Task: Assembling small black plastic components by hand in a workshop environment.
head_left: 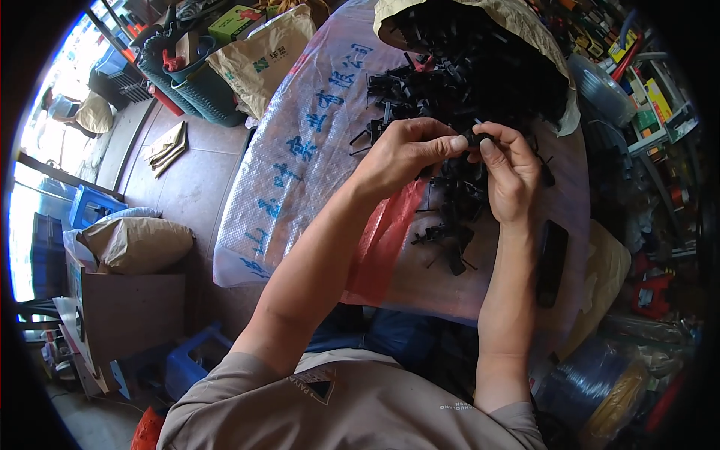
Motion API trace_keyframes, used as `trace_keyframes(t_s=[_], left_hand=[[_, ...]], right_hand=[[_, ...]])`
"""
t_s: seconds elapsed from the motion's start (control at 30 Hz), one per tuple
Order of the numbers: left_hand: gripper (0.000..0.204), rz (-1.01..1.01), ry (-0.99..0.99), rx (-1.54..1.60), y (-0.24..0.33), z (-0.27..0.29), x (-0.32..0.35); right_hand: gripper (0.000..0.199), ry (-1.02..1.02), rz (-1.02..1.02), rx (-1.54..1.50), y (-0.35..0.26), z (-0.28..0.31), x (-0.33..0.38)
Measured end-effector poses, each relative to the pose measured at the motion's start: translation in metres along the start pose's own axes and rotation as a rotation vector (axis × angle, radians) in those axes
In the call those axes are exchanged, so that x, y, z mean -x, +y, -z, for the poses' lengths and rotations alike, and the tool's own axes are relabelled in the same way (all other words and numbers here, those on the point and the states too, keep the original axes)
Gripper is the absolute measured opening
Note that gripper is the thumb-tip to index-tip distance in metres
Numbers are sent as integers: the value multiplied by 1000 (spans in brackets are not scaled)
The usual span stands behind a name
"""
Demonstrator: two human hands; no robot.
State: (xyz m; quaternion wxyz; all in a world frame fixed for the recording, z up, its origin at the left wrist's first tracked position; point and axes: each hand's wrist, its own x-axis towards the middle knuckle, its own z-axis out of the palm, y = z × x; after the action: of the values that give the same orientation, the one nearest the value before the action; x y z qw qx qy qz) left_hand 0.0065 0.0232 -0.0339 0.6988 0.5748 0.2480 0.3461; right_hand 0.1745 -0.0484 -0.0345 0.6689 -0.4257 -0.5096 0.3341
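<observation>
Both my hands meet over a pile of small black plastic parts point(454, 195). Pinched between them is a small black part point(473, 138), with a thin light tip showing at its top; its exact kind is too small to make out. My left hand point(411, 150) has thumb and fingers closed at the part's left side. On its right side, my right hand point(511, 166) grips with thumb and curled fingers. Just beyond, an open paper sack point(559, 79) lies with more black parts spilling from its mouth. Beneath everything is a white woven plastic sheet point(300, 202) with blue lettering.
A red strip point(384, 244) crosses the sheet near my left forearm. Beside my right forearm lies a flat black oblong object point(552, 262). Shelves of goods point(652, 112) and coiled clear tubing point(604, 88) line the right. Dark green baskets point(202, 90) and a filled sack point(139, 244) stand left.
</observation>
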Motion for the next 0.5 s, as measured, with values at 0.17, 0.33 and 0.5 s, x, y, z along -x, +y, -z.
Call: trace_keyframes(t_s=[0.17, 0.33, 0.5], left_hand=[[43, -27, -31, -12, -4, 0, -1], [47, 13, -117, 106, 1, 5, 2], [37, -1, -106, 104, 0, 1, 1]], right_hand=[[19, -19, 20, 146, 4, 1, 0], [22, -39, 5, 13, 4, 4, 0], [20, -16, 20, -8, -1, 0, 0]])
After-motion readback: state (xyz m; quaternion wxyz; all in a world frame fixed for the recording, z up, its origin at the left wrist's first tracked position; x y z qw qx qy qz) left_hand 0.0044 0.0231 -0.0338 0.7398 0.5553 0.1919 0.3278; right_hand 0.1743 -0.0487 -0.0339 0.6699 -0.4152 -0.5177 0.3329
